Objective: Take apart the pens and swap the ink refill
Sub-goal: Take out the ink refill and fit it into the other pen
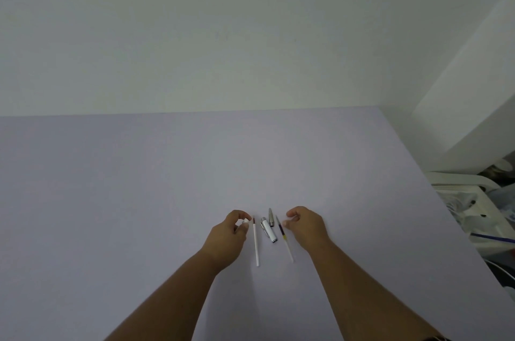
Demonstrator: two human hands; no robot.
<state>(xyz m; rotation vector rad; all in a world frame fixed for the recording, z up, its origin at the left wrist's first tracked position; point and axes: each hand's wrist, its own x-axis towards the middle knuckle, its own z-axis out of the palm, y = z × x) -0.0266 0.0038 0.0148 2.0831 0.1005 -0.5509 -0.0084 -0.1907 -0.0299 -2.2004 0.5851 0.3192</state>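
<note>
On the pale lilac table lie the parts of taken-apart pens. A white refill lies lengthwise just right of my left hand, whose fingertips pinch a small white pen piece. A white barrel with a silver clip lies in the middle, with a silver tip section just beyond it. A clear refill with dark ink lies to the right. My right hand hovers beside its upper end, fingers curled, thumb and forefinger close to it.
A white wall rises behind the table's far edge. Off the table's right edge stand a white plastic chair and clutter with bags, cables and a blue pen.
</note>
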